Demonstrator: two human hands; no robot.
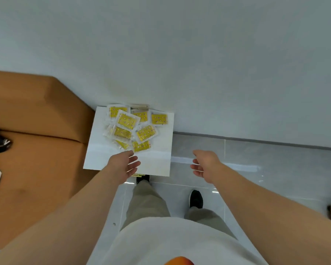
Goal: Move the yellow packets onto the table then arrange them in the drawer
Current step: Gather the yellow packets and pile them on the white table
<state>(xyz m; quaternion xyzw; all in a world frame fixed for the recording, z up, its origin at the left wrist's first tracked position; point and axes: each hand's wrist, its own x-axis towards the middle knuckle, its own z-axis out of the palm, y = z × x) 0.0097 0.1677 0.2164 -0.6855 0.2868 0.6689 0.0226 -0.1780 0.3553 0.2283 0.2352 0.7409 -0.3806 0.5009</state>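
The yellow packets [134,127] lie in a heap near the far edge of the table [97,153], the left hand [122,165] and right hand [204,165] are spread and empty, so next comes picking packets for the drawer.

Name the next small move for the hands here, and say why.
Probably move the left hand forward onto the nearest yellow plastic-wrapped packet at the front of the pile and pinch it. Both hands are open and empty; the left hovers just short of the pile on the white square table, while the right hand hangs beside the table, over the grey floor.
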